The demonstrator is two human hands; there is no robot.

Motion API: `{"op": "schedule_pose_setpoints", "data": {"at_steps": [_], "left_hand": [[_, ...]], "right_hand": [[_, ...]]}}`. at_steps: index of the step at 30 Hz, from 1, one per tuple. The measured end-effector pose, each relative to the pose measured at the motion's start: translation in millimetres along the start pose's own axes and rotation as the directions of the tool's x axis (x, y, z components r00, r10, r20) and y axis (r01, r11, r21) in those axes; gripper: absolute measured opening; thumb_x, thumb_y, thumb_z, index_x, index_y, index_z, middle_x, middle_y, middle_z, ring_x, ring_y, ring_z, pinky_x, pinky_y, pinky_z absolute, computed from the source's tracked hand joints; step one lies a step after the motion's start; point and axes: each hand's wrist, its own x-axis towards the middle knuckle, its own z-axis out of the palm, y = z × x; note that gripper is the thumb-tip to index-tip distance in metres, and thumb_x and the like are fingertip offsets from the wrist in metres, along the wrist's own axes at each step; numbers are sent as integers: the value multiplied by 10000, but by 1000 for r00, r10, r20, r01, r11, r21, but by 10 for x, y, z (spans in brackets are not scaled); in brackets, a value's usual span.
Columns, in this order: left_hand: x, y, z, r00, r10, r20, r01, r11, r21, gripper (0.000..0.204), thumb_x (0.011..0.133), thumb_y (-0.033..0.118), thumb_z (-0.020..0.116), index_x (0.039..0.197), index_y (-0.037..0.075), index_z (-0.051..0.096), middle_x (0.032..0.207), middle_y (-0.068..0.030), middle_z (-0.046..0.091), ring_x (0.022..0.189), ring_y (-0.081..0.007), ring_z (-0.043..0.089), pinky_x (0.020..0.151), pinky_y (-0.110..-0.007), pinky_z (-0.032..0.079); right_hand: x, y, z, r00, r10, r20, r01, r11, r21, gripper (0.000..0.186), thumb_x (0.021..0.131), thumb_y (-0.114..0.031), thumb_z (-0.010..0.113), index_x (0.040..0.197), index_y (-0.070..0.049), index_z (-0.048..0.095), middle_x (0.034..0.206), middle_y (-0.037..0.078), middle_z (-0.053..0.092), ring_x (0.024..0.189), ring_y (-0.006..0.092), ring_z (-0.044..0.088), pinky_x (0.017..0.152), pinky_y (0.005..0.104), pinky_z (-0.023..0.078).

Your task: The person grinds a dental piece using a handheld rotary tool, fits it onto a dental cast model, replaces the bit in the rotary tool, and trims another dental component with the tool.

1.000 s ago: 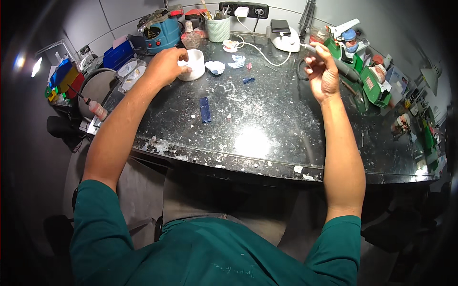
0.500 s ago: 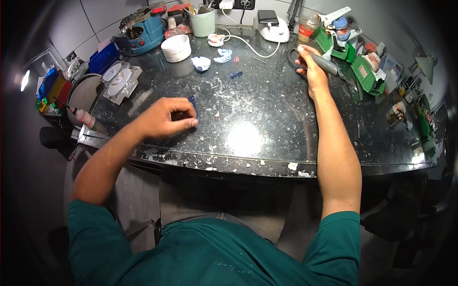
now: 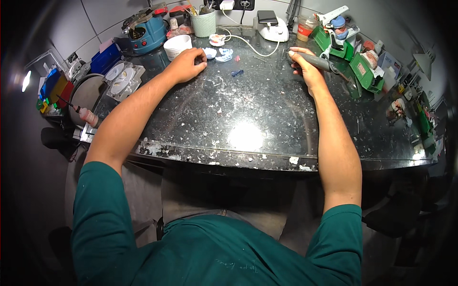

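Observation:
My right hand [image 3: 307, 71] is closed round a grey cylindrical rotary handpiece [image 3: 320, 63], held at the right of the bench. My left hand [image 3: 187, 66] is over the far left part of the bench with its fingers curled; what they hold, if anything, is hidden. Just in front of a white round tub [image 3: 176, 44], that hand partly covers a pale blue-white moulded piece [image 3: 210, 53]. Beside it lies a second pale blue curved piece [image 3: 224, 55]. A small dark blue piece [image 3: 237, 73] rests a little nearer, apart from both hands.
Behind are a blue machine [image 3: 149, 37], a pale green pot of tools [image 3: 203, 24], a dental model [image 3: 217, 40] and a white device with a cord [image 3: 273, 29]. Green articulators [image 3: 366, 71] line the right side. At left are a mixing palette [image 3: 121, 80] and a pink bottle [image 3: 88, 116].
My left hand has moved away from me and slightly right, up to the tub and pale pieces. The dark blue item beside it earlier no longer shows. My right hand keeps the handpiece, shifted slightly.

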Motion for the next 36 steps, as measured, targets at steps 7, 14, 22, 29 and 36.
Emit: {"op": "schedule_pose_setpoints", "data": {"at_steps": [7,14,22,29,36], "left_hand": [[122,690,168,905,424,32,-420,903,-88,292,934,208,622,1197,82,628,1241,-97,628,1201,-260,560,1049,-381,422],[152,947,362,814,458,357,-366,882,-297,536,1018,427,436,1480,158,402,1563,-78,345,1446,-289,313,1201,-442,227],[576,344,370,954,212,213,-150,950,-273,489,1009,406,472,1400,114,507,1445,-131,500,1386,-284,413,1159,-403,287],[737,378,197,980,67,-189,-156,847,-508,377,1003,347,541,932,20,716,898,-40,686,909,-118,598,859,-292,449],[947,-485,-922,931,-325,-169,280,929,-243,354,954,395,617,886,48,616,742,5,560,604,-101,508,595,-292,428]], "right_hand": [[57,27,-90,999,8,-36,-8,1000,6,277,850,-280,755,1078,-131,700,897,-22,669,751,72,614,636,220,500],[38,-12,-51,1000,5,-17,-4,999,43,277,890,-282,717,1115,-127,676,886,-39,649,751,46,580,639,193,471],[43,-27,-103,996,85,-15,-82,985,149,268,910,-273,697,1132,-128,664,883,-44,630,741,41,575,632,188,466],[91,2,-122,997,76,-2,-74,986,152,264,903,-278,707,1120,-132,672,862,-45,626,735,40,573,631,190,467],[119,25,-21,998,46,37,-50,992,117,301,880,-294,725,1134,-141,675,863,-51,624,734,49,572,635,192,463]]}}
